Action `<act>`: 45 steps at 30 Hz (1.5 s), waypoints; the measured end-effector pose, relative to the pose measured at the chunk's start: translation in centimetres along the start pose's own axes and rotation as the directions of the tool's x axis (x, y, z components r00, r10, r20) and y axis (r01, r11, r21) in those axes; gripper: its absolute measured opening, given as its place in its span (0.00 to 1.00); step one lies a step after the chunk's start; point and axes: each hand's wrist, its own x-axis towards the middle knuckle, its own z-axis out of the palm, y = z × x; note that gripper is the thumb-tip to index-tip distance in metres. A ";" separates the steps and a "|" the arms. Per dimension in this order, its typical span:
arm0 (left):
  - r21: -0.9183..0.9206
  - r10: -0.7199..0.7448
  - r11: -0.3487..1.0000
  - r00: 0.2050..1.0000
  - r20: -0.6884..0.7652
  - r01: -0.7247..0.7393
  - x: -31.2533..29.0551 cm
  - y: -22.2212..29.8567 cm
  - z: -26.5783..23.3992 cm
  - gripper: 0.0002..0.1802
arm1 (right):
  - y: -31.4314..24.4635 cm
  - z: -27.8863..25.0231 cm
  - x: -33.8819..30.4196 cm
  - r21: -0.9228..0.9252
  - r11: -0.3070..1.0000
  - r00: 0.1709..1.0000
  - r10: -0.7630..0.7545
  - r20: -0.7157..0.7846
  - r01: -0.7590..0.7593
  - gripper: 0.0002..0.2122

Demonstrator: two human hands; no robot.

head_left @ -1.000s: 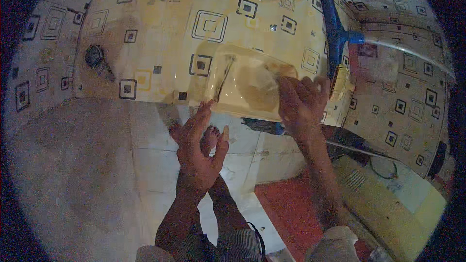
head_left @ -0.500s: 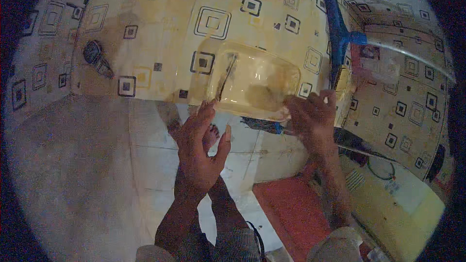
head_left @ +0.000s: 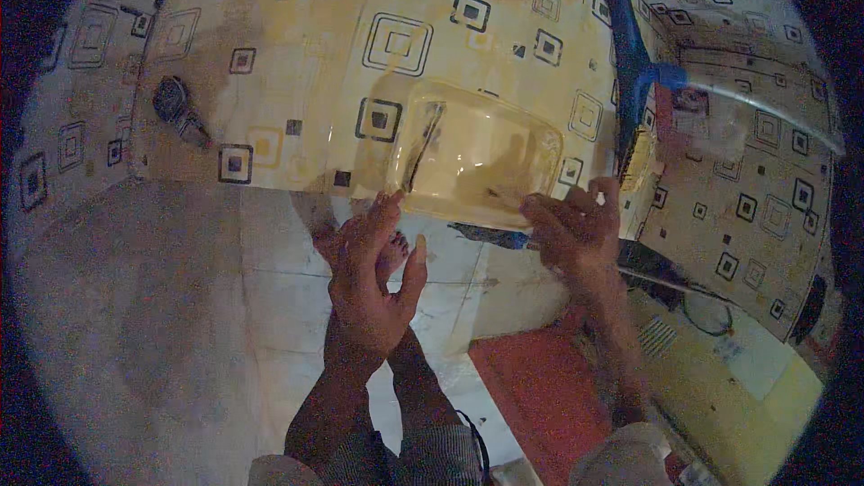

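Tray (head_left: 468, 148) shows more right rim since right hand (head_left: 576, 225) slid nearer, half-curled, grip unclear; left hand (head_left: 371, 283) loosely open, empty.

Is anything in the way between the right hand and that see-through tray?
Nothing that shows: the right hand is at the near right corner of the see-through tray, though touching is unclear. The blue tool lies off to the right.

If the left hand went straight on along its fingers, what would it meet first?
Most likely the near left corner of the yellowish tray: the left hand points its fingertips toward it. They look very close, but depth and any contact are unclear from this view.
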 end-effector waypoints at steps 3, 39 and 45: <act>-0.007 -0.016 1.000 1.000 -0.018 0.016 -0.1 0.2 -0.5 0.25 | 0.4 -0.2 0.8 -0.002 0.999 0.999 0.039 0.003 -0.039 0.21; -0.044 0.030 0.998 0.997 -0.065 -0.033 -0.1 -0.6 0.9 0.25 | 1.3 1.6 3.1 0.060 0.905 0.893 0.425 -0.148 -0.421 0.08; -0.005 0.079 0.997 0.994 -0.071 -0.079 -0.2 -1.1 0.6 0.26 | -2.0 0.7 6.4 0.096 0.945 0.936 0.323 -0.141 -0.312 0.09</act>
